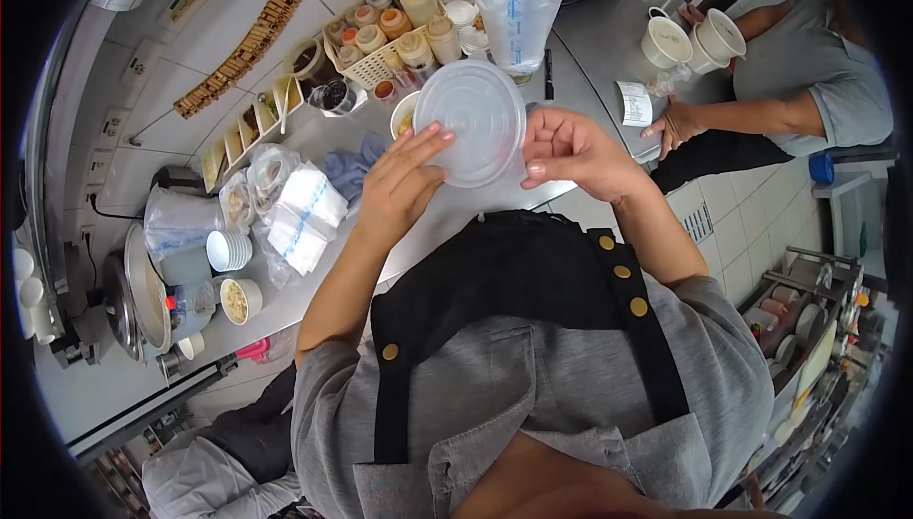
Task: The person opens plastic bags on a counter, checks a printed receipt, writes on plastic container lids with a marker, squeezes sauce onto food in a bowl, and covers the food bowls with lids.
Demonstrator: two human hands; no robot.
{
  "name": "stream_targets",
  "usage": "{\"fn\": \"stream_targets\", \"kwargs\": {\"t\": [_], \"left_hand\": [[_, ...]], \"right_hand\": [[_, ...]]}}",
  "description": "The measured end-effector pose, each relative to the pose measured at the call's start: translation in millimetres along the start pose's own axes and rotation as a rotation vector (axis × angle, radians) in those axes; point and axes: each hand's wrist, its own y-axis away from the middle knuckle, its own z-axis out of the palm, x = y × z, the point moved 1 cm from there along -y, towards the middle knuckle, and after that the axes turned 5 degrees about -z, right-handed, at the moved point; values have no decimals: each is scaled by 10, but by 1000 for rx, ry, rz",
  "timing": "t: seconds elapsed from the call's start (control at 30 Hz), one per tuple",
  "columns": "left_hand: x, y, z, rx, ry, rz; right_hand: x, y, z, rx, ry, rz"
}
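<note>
A round, translucent plastic lid (pixel 471 124) is held up in front of me above the counter. My left hand (pixel 401 188) grips its left side, the fingers lying across the face of the lid. At the right rim, my right hand (pixel 582 159) is closed with curled fingers touching the edge. Partly hidden behind the lid is a white bowl (pixel 400 119) with yellowish food in it. A clear plastic bag (pixel 521 24) with blue print stands just beyond the lid.
Sauce bottles fill a cream basket (pixel 354 70) at the back. Plastic packs (pixel 309 215), stacked white bowls (pixel 229 250) and a food-filled cup (pixel 241 300) are at left. On the right, a co-worker's hand (pixel 677 127) rests near a paper slip (pixel 633 104) and white tubs (pixel 666 41).
</note>
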Motion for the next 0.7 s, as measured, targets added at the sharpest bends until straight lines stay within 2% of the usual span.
{"fn": "stream_targets", "kwargs": {"t": [0.07,0.13,0.3,0.43,0.57,0.6,0.63,0.7], "left_hand": [[11,35,14,-17,-12,-14],[18,61,52,-36,-19,-23],[48,88,128,1,24,-111],[46,57,164,-34,-21,-54],[200,-170,201,-101,380,-318],[192,-203,235,-104,517,-367],[206,-230,283,-104,514,-367],[193,-274,369,-131,749,-580]], "right_hand": [[35,23,22,-65,96,40],[33,35,65,68,103,87],[15,33,111,131,120,79],[36,7,106,141,141,63],[128,-43,166,153,208,-5],[175,-70,189,151,309,-55],[202,-94,218,149,409,-105],[173,-136,299,144,520,-114]]}}
